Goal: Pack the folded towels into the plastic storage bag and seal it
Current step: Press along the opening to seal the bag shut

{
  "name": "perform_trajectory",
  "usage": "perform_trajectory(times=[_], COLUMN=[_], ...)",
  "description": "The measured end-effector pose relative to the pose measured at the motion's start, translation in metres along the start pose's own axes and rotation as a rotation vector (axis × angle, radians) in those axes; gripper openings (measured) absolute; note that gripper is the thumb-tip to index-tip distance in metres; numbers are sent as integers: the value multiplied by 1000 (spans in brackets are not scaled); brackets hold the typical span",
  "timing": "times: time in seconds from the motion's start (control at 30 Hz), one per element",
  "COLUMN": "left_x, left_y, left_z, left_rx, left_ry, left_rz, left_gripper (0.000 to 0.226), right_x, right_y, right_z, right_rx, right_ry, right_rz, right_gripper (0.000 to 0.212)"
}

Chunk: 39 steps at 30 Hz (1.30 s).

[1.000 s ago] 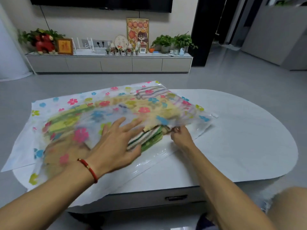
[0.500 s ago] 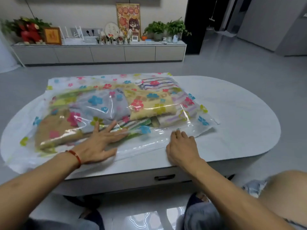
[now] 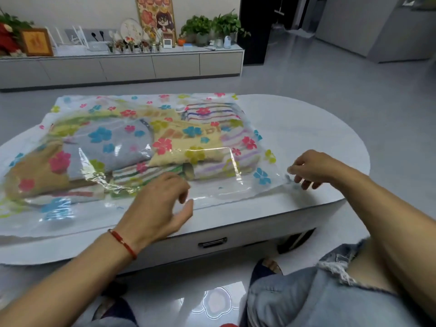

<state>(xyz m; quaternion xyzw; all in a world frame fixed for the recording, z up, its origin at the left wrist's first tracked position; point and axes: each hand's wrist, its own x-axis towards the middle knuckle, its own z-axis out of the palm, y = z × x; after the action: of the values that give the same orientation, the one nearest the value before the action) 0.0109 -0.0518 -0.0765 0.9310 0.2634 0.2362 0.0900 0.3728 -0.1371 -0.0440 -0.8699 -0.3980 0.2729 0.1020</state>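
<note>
The clear plastic storage bag (image 3: 212, 192), printed with coloured flowers, lies flat on the white table (image 3: 306, 128). Inside it sit several folded towels: a grey one (image 3: 113, 147), a yellow one (image 3: 188, 147), a striped one (image 3: 212, 112) and a brown one (image 3: 33, 171). My left hand (image 3: 158, 204) hovers over the bag's near edge in front of the towels, fingers loosely bent and holding nothing. At the bag's near right corner, my right hand (image 3: 311, 168) pinches the plastic between thumb and fingers.
The table has a drawer handle (image 3: 212, 243) on its near side, and my knees are just below it. A low cabinet (image 3: 132, 67) with plants and frames lines the far wall. Grey floor surrounds the table.
My left hand has lifted off the bag and moved right along the near edge. My right hand slid right to the bag's corner and took hold of it.
</note>
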Motion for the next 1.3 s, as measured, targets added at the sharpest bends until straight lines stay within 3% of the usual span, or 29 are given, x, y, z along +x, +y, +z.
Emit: perform_trajectory(times=[0.1,0.17,0.27,0.33,0.47,0.6,0.77,0.93,1.07,1.3], left_x=[44,80,122,137,143,148,154,154,144,135], left_y=[56,82,108,116,116,117,119,115,107,99], left_z=[34,58,95,115,136,141,138,136,134,135], left_rx=[-29,29,196,210,96,-30,-12,42,136,157], left_ry=[28,-9,-130,-152,36,183,194,189,139,163], left_rz=[163,193,72,-26,-99,-123,-53,2,-3,18], left_gripper=[16,25,44,44,28,13,20,22,24,6], right_x=[16,25,30,33,41,43,36,33,33,31], right_y=[-4,-7,-5,-2,-1,-9,-14,-17,-14,-7], right_z=[15,18,13,9,7,4,2,9,9,5], right_rx=[142,211,307,401,543,471,253,248,249,344], right_ry=[-73,-59,-130,-193,-261,-218,-24,104,68,-111], right_rz=[36,35,63,93,150,107,40,-9,-30,-40], right_gripper=[29,28,18,20,34,46,23,15,37,27])
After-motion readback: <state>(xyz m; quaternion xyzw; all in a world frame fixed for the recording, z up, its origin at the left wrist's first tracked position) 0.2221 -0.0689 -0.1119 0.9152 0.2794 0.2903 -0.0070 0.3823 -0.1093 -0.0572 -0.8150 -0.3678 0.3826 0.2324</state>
